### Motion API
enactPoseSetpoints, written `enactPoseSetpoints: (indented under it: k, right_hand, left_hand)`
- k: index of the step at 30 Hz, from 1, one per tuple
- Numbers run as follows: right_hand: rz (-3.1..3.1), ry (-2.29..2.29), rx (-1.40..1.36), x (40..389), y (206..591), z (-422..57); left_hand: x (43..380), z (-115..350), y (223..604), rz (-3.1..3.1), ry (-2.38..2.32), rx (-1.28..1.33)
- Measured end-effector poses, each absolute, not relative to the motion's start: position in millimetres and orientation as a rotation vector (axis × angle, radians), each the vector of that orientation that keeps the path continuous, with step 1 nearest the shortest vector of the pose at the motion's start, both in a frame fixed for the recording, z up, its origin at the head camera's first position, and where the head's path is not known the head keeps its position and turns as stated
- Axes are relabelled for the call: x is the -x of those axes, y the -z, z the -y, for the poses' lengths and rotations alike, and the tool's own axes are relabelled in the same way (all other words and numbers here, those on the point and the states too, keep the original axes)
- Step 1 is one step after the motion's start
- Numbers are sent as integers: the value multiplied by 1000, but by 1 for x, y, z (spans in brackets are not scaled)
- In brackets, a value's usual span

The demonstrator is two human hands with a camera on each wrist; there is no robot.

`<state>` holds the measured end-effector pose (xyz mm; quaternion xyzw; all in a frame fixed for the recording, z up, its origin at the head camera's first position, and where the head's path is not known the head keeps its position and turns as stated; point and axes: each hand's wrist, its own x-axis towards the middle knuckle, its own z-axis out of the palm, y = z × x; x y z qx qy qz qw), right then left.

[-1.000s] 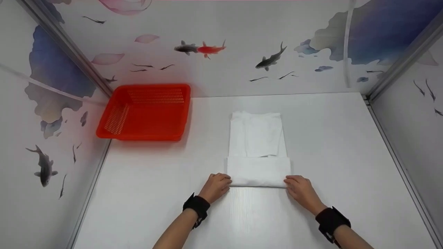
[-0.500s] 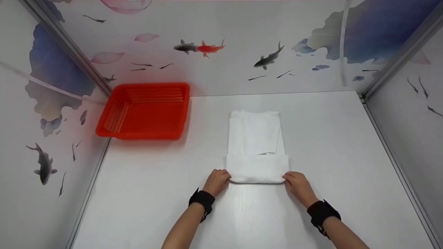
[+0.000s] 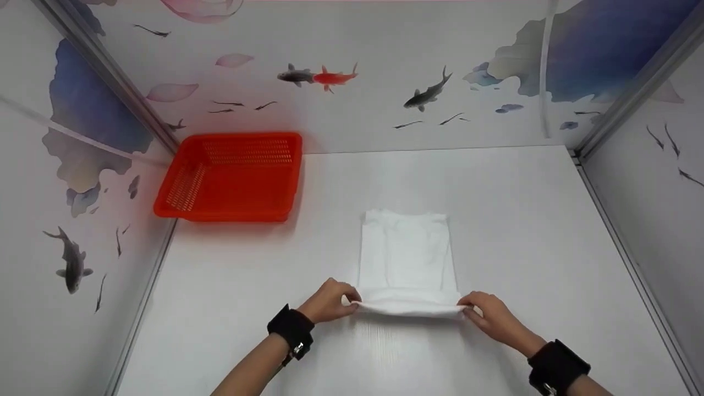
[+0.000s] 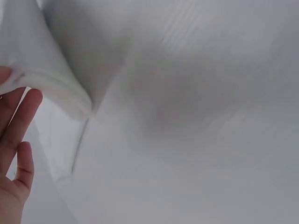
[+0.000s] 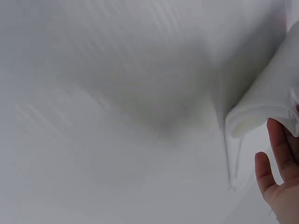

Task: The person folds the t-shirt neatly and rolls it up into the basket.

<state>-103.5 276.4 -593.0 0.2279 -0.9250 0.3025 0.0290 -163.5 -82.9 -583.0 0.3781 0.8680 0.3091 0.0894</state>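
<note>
A folded piece of white cloth (image 3: 410,250), perhaps a garment, lies on the white table. Its near end is lifted a little, with a shadow beneath. My left hand (image 3: 331,300) pinches the left corner of that end between thumb and fingers. At the opposite corner, my right hand (image 3: 495,318) pinches the cloth likewise. Seen from the left wrist, the cloth (image 4: 39,60) bends over above the spread lower fingers. In the right wrist view its end (image 5: 266,93) curls into a rolled edge beside my fingers (image 5: 279,144). Both thumbs are mostly out of the wrist views.
A red plastic basket (image 3: 242,216) with perforated sides stands at the table's back left, against the walls. White panels printed with fish and petals enclose the back (image 3: 374,33) and both sides. Each wrist wears a black strap (image 3: 292,331).
The cloth has slid toward me, its far edge now nearer. Its near folded end has come up off the table. Both hands have shifted slightly nearer and apart, now pinching the corners.
</note>
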Motion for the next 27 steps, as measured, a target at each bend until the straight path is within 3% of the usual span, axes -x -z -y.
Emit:
enactPoseSetpoints:
  k: [12,27]
  right_hand:
    - [2832,-1123,-360,182,595,-277]
    - [2956,-1181,-200,212,621,-273]
  left_hand:
    - [237,62,584,-2657,-1210,-718]
    - [249,37,618,-2770,-1204,-175]
